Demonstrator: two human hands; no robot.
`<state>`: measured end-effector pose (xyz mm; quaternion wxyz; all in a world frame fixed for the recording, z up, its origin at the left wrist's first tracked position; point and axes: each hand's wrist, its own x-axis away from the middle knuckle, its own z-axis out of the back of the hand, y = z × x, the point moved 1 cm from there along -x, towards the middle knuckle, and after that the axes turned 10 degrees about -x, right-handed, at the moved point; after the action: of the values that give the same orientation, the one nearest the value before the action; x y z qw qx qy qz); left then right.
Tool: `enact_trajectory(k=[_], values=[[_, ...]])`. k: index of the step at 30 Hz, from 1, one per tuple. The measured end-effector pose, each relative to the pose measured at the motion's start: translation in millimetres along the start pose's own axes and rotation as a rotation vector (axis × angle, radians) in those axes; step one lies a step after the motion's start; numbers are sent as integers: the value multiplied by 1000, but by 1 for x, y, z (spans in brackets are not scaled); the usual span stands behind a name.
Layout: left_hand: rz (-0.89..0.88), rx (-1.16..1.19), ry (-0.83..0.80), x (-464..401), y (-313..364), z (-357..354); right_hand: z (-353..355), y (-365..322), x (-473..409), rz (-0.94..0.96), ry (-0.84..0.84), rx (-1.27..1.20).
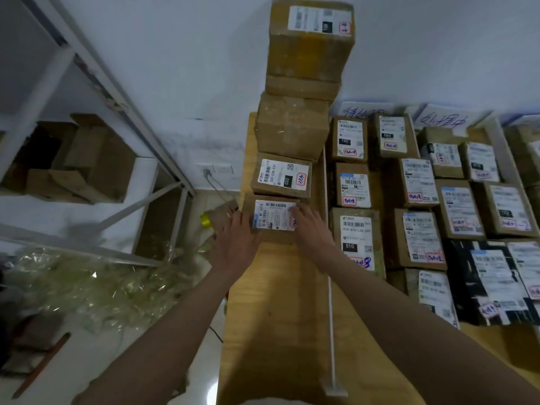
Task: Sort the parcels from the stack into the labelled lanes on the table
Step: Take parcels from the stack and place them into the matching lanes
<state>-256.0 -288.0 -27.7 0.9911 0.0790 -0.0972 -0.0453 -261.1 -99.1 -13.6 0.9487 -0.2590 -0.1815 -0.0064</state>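
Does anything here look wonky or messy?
Yes. The stack of boxes leans: the top box sits further right than the bottom box, which both hands grip, left hand and right hand. On the floor lies a messy heap of clear plastic.

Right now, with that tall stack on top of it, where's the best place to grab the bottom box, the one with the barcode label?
Probably by its two short side walls, one hand per side, coming from the near end. The bottom box bears four boxes, so its top is blocked. The left hand and right hand already flank it. Lifting the upper boxes off first seems safer.
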Motion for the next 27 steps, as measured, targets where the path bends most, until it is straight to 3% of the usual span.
enact_trajectory(k=[8,14,20,27], values=[[79,179,-5,6,-21,-11,-21,-7,24,45,131,58],[362,498,-66,21,-33,-32,-52,-13,51,-95,134,-174],[317,554,-133,34,-29,-39,-68,-8,51,-358,7,-518],[187,473,-99,36,-26,-6,-49,-8,53,-306,57,-587]])
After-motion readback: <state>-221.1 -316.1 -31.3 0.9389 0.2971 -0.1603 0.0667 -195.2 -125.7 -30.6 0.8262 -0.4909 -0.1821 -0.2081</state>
